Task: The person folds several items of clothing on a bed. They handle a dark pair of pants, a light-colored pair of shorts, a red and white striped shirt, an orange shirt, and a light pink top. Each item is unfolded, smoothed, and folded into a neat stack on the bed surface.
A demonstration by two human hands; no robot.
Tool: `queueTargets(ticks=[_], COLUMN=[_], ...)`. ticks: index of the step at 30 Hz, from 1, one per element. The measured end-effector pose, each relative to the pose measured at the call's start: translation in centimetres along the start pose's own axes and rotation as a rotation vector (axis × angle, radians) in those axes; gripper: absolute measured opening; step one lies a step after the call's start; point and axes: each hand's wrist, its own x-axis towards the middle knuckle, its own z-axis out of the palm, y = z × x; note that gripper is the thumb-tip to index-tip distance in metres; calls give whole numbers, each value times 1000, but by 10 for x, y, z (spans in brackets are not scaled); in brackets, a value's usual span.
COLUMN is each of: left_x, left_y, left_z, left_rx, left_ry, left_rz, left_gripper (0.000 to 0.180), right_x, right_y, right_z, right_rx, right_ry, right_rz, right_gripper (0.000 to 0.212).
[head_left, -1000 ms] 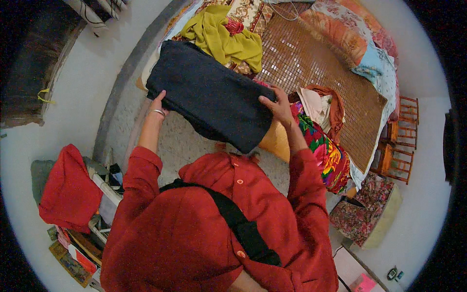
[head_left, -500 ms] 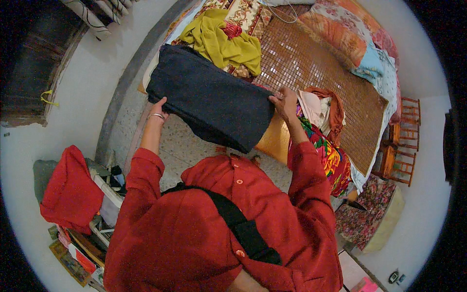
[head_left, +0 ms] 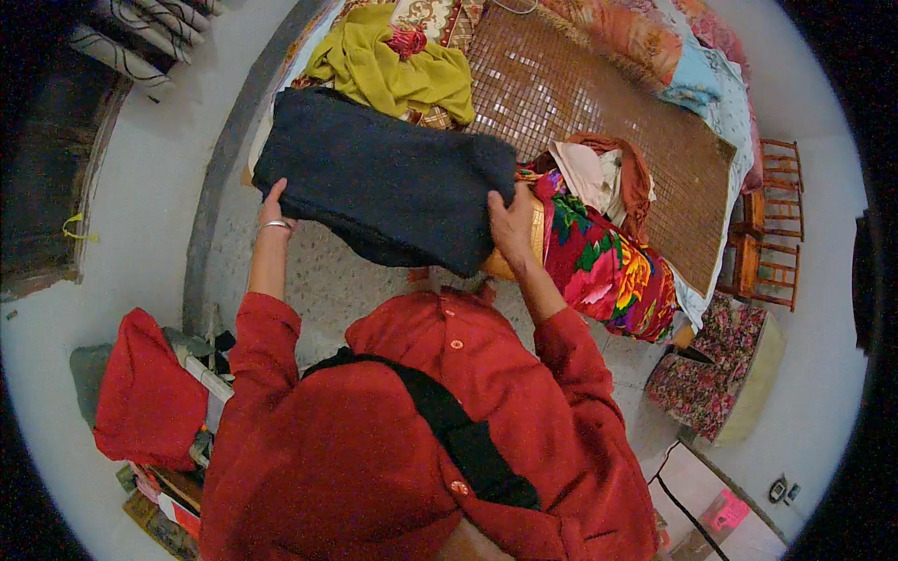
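Observation:
A dark navy folded cloth, perhaps a garment, stretches between my two hands over the near edge of the bed. My left hand grips its left end, thumb on top and the other fingers hidden underneath. At the right end my right hand is closed on the cloth's edge. Just beyond the cloth lies a crumpled olive-yellow garment with a red patch. Right of my right hand is a red floral fabric, with a pale pink and rust-coloured pile of clothes beside it.
A brown tile mat covers the bed, with orange floral bedding at the far side. Wooden chairs stand by the right wall. A red cloth hangs over things at the lower left. A floral-covered box sits at the right.
The cloth has shifted left in view along with both hands, and its right end now looks rounded over. My right hand has moved left and down along that end.

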Motion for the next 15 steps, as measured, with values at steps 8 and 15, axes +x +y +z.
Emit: queueTargets(ticks=[8, 15], left_x=[-102, -142], left_y=[-88, -176], left_z=[31, 20], left_rx=[-21, 155], left_ry=[-303, -442], left_rz=[-274, -535], left_gripper=[40, 43], right_x=[-24, -57], right_y=[-50, 79], right_z=[-138, -211], right_rx=[-358, -787], right_ry=[186, 350], right_rz=[-96, 47], right_gripper=[23, 24])
